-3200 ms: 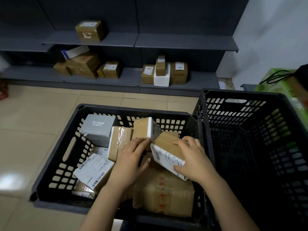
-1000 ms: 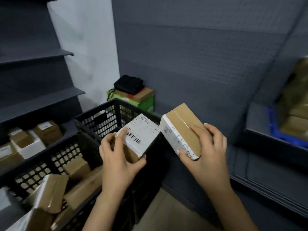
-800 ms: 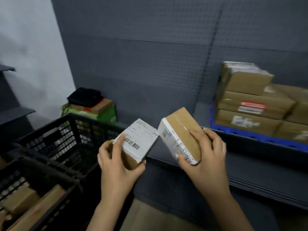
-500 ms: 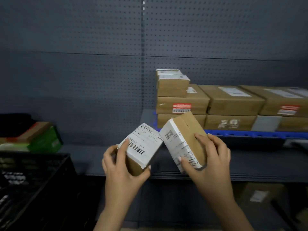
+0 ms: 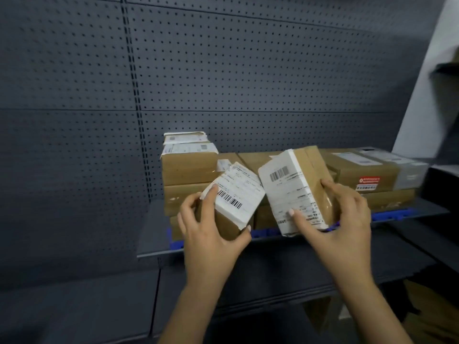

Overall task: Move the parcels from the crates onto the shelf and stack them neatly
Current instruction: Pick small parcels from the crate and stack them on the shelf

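My left hand point(image 5: 211, 234) grips a small brown parcel point(image 5: 236, 194) with a white barcode label on top. My right hand point(image 5: 342, 219) grips a second, taller parcel point(image 5: 293, 187), tilted, its labelled white face toward me. I hold both in front of the dark grey shelf point(image 5: 154, 242). On that shelf stand stacked brown parcels point(image 5: 188, 167) in rows on a blue base point(image 5: 392, 214); the left stack is the highest, with two small labelled parcels on top. The crates are out of view.
A dark pegboard back panel point(image 5: 223, 70) rises behind the shelf. A lower shelf board point(image 5: 273, 276) juts out beneath my hands. A white wall point(image 5: 422, 95) and another shelf edge lie at the right. Brown boxes point(image 5: 434, 314) sit low at the right.
I have lifted two parcels out of the crate and turned right to face the stacked shelf. Both hands have come closer to the stack, and the crates have left the view.
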